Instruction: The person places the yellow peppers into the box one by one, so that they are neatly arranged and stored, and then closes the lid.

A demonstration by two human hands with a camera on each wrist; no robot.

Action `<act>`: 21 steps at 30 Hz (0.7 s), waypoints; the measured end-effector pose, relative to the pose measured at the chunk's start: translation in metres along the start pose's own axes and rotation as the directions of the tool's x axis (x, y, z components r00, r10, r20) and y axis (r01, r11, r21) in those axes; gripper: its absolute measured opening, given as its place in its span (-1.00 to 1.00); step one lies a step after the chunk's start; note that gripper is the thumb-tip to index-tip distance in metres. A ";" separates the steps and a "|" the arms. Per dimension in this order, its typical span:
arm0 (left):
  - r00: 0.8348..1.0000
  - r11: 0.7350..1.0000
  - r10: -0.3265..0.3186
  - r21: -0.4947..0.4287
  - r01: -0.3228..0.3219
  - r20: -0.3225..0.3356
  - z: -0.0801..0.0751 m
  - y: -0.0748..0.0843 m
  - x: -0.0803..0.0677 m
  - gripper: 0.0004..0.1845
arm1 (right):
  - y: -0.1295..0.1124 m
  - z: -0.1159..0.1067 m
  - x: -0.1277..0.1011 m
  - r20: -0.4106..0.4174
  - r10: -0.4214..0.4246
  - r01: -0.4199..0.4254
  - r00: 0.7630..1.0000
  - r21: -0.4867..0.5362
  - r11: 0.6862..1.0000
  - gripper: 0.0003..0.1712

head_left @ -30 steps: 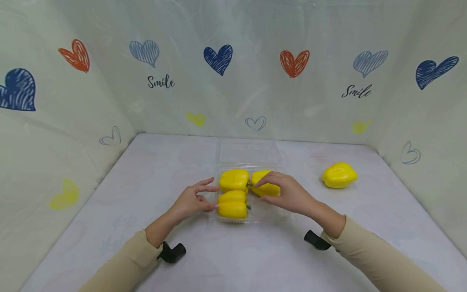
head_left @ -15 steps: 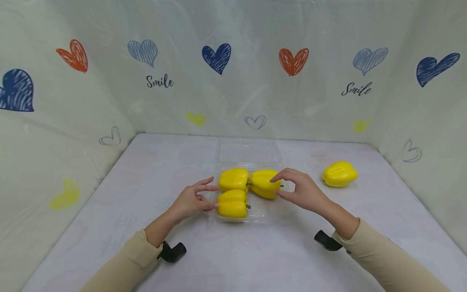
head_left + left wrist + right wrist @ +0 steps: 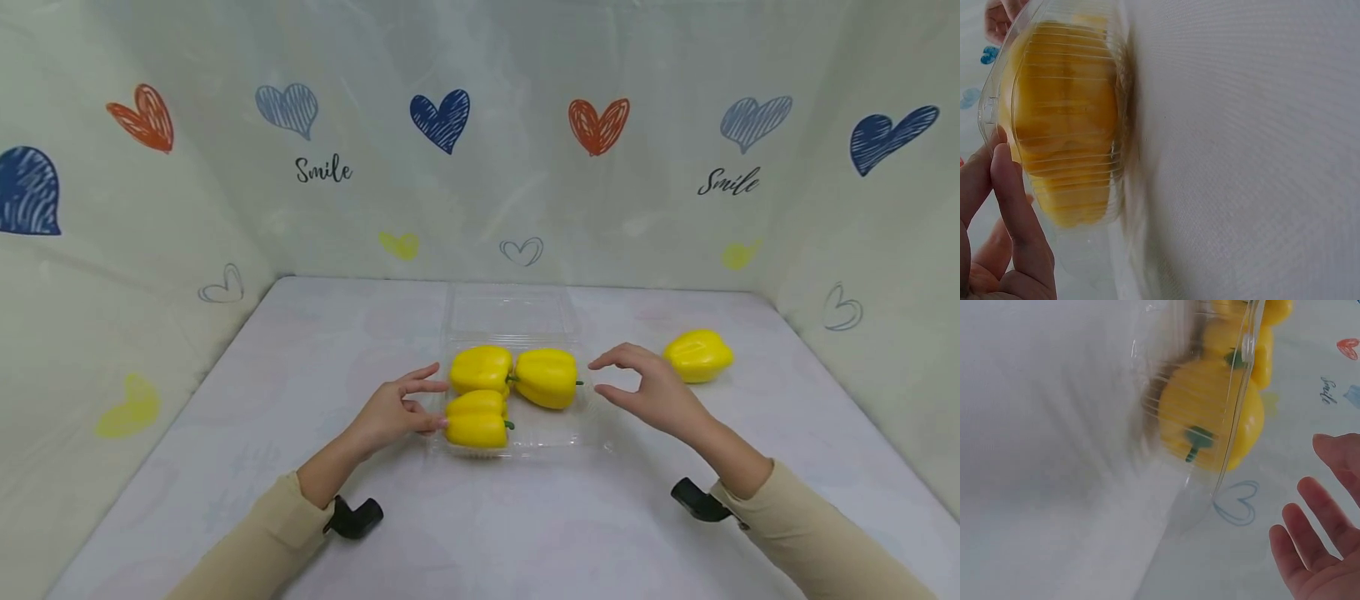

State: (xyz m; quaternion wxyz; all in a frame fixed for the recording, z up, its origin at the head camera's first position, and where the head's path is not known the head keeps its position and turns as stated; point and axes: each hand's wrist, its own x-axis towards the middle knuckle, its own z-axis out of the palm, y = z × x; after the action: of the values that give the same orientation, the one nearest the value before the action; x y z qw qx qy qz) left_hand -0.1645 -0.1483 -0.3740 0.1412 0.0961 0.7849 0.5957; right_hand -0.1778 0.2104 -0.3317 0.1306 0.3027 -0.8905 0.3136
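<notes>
A clear plastic clamshell container (image 3: 543, 435) lies with its lid (image 3: 512, 315) folded back, away from me. Three yellow bell peppers are in it: one at the back left (image 3: 480, 369), one at the back right (image 3: 547, 378) and one at the front left (image 3: 476, 419). My left hand (image 3: 388, 418) pinches the container's left rim between thumb and finger, as the left wrist view shows. To the right of the container my right hand (image 3: 660, 397) is in the air, fingers and thumb apart, holding nothing. Beyond it lies a fourth yellow bell pepper (image 3: 699, 356) on the table.
The white-covered table (image 3: 480, 525) runs back to a pale curtain (image 3: 525, 192) printed with hearts and the word Smile. Curtain also closes off both sides. A black wrist-camera mount juts from each sleeve. The container's front right part is bare.
My right hand has let go of the back right pepper and drawn away to the right, out of the container. My left hand has stayed at the left rim.
</notes>
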 end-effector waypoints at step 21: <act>1.000 1.000 -0.016 -0.013 0.016 -0.004 -0.001 -0.003 0.002 -0.39 | 0.029 -0.019 -0.017 -0.077 0.128 -0.136 0.989 -0.108 0.985 -0.71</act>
State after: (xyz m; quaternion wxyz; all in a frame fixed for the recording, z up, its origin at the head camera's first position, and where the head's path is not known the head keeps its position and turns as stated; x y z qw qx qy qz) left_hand -0.1665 -0.1490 -0.3766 0.1450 0.0876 0.7819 0.5999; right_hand -0.1816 0.2482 -0.3382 0.1575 0.2242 -0.9197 0.2811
